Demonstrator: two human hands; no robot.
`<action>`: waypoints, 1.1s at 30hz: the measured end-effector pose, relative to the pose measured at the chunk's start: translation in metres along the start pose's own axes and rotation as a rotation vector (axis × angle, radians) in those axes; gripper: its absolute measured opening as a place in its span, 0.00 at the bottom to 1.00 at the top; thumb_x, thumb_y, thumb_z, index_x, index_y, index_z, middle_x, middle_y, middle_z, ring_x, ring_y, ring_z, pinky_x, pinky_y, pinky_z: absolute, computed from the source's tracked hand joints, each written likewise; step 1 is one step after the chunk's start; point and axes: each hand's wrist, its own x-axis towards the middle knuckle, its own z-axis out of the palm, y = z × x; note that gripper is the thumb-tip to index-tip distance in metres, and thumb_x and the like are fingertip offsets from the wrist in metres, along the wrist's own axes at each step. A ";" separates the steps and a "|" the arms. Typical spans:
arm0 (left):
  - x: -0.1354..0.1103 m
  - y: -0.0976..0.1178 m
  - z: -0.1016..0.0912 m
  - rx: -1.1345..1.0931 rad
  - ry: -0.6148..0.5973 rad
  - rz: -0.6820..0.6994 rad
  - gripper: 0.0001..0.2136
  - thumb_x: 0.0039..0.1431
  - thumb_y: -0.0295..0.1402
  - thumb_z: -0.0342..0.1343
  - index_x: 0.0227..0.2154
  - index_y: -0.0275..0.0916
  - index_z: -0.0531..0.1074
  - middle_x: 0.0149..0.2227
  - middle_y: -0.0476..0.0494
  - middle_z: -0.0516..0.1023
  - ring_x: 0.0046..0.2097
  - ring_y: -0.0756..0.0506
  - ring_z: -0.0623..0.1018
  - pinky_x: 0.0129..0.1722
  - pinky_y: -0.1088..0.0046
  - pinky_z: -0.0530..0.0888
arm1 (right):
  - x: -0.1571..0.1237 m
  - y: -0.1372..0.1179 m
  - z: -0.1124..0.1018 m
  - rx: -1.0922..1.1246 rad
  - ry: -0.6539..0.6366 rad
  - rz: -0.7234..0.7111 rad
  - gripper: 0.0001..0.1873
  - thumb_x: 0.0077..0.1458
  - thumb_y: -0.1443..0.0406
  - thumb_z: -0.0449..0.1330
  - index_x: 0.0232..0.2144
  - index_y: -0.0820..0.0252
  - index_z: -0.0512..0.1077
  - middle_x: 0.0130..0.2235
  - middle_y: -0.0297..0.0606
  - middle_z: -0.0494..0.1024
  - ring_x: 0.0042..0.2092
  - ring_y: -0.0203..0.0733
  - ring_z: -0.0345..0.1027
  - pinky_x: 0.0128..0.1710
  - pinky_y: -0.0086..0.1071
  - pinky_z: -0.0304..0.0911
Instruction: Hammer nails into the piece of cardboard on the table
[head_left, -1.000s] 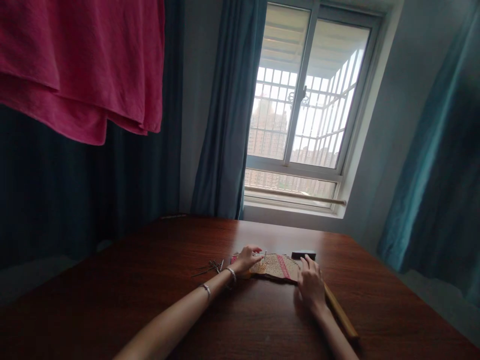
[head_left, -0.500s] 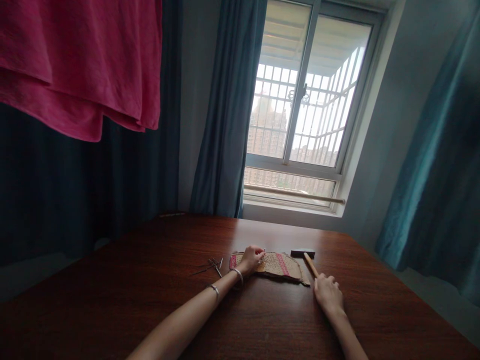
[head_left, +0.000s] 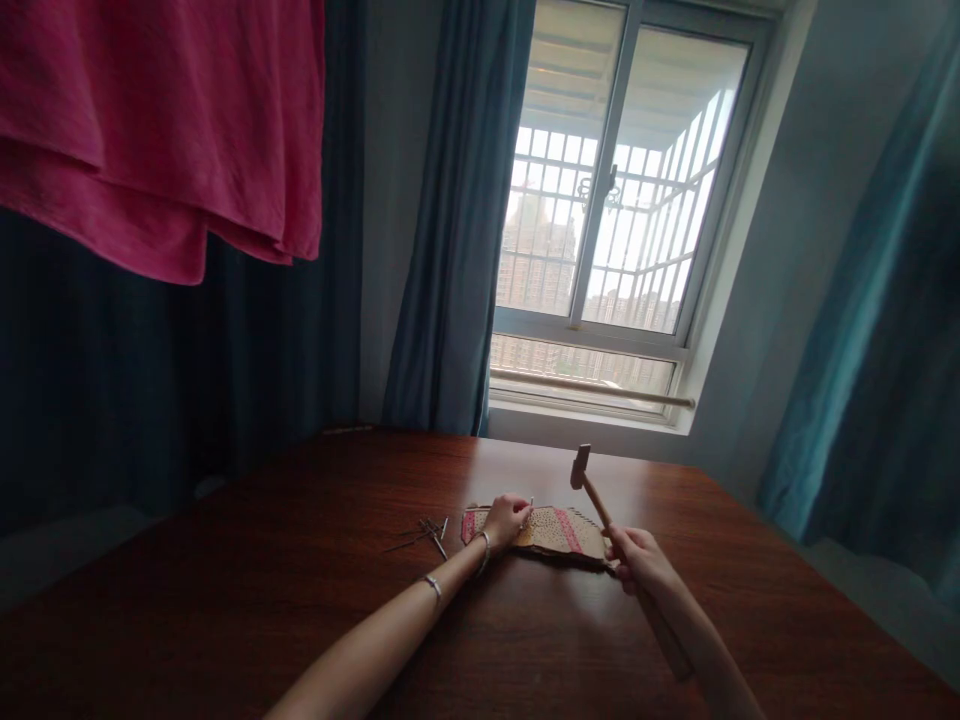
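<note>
My left hand [head_left: 508, 518] is closed in a pinch around a thin metal rod [head_left: 532, 501], whose top sticks up above the fingertips. That hand rests on a flat tan piece, perhaps cardboard [head_left: 553, 530], dotted with many small marks and crossed by pink bands. My right hand [head_left: 639, 560] is wrapped round the wooden handle of a hammer [head_left: 596, 498]. The hammer's head is raised above the table, up and to the right of the rod, apart from it. Whether the rod's lower tip touches the piece is hidden by my fingers.
Several thin metal rods [head_left: 435, 530] lie in a loose pile left of the dotted piece. All of this is on a brown wooden table [head_left: 337, 560]. Blue curtains [head_left: 442, 250] and a barred window [head_left: 600, 200] stand behind it; a pink cloth [head_left: 165, 130] hangs at upper left.
My right hand has lifted the hammer off the tabletop, its head now up and a little to the left. My left hand has stayed nearly in place on the dotted piece.
</note>
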 end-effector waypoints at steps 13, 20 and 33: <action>-0.002 0.004 -0.003 0.023 -0.035 -0.034 0.15 0.52 0.37 0.46 0.31 0.35 0.76 0.31 0.43 0.76 0.33 0.47 0.70 0.33 0.75 0.62 | -0.011 -0.035 0.038 0.311 -0.293 0.172 0.15 0.51 0.54 0.54 0.33 0.61 0.63 0.19 0.27 0.63 0.13 0.23 0.49 0.11 0.19 0.44; -0.003 0.007 -0.005 0.045 -0.044 -0.023 0.15 0.52 0.37 0.46 0.28 0.37 0.76 0.29 0.44 0.75 0.33 0.47 0.69 0.33 0.75 0.62 | -0.007 -0.040 0.044 0.215 -0.270 0.184 0.14 0.53 0.54 0.52 0.31 0.61 0.62 0.18 0.27 0.62 0.13 0.25 0.50 0.10 0.19 0.45; -0.002 0.004 -0.003 0.066 -0.039 -0.008 0.14 0.52 0.37 0.47 0.26 0.37 0.76 0.28 0.46 0.74 0.33 0.47 0.69 0.33 0.75 0.61 | -0.012 -0.043 0.044 0.114 -0.243 0.090 0.18 0.52 0.52 0.52 0.32 0.62 0.63 0.17 0.27 0.62 0.12 0.27 0.51 0.08 0.21 0.47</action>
